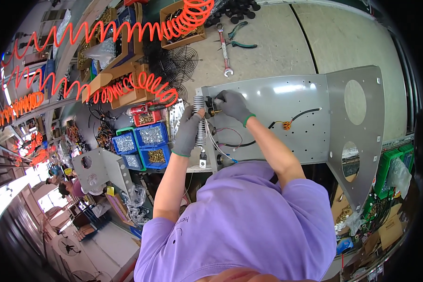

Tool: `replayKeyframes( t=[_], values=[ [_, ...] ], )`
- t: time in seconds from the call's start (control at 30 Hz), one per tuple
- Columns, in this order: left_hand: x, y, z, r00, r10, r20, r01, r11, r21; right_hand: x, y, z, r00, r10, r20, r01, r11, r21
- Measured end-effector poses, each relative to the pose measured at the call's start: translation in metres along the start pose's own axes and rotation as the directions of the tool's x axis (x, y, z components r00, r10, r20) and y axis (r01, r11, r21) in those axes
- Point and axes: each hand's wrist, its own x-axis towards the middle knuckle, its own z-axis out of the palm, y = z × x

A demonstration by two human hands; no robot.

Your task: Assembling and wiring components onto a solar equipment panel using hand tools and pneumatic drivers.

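Observation:
A large grey sheet-metal housing (286, 87) lies on the bench before me, with upright end panels. Along the outside of its left end runs a ribbed silver cylinder (200, 137), with white wires beside it. My left hand (188, 132), in a grey glove, is closed around this cylinder from the left. Inside the left end, my gloved right hand (235, 106) has its fingers curled close to a small brass-coloured fitting (215, 113) and dark parts. What its fingertips hold is hidden. A black cable (308, 112) with an orange-yellow wound ring (286, 125) lies in the housing.
Blue bins (151, 135) of small hardware stand to the left. Behind them are cardboard boxes (122, 94), black wire fan guards (181, 61) and coiled red air hoses (155, 87). A wrench (225, 54) and green-handled pliers (242, 45) lie beyond the housing. Green crates (390, 171) stand at right.

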Motion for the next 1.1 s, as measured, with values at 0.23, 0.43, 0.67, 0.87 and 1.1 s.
replayKeyframes(
  t=[0.23,0.43,0.67,0.87,1.1],
  values=[
    [0.005,-0.007,-0.002,0.999,-0.021,-0.027,0.021,1.0,-0.001,-0.001,-0.012,-0.008,0.99,0.136,0.044,-0.119,0.956,-0.269],
    [0.008,-0.01,-0.005,1.0,-0.001,-0.002,0.001,0.999,0.05,0.01,-0.003,0.0,0.986,0.168,0.004,-0.156,0.923,-0.353],
    [0.003,-0.003,0.0,0.997,0.072,-0.022,-0.072,0.997,0.033,-0.002,-0.011,-0.002,0.995,0.092,-0.032,-0.097,0.954,-0.283],
    [-0.002,0.0,0.002,0.994,0.094,-0.046,-0.093,0.995,0.035,0.005,-0.018,-0.008,0.986,0.15,0.079,-0.12,0.946,-0.302],
    [-0.003,0.007,0.007,0.995,0.098,0.01,-0.099,0.99,0.105,0.015,-0.001,-0.001,0.959,0.24,0.149,-0.171,0.912,-0.372]
  ],
)
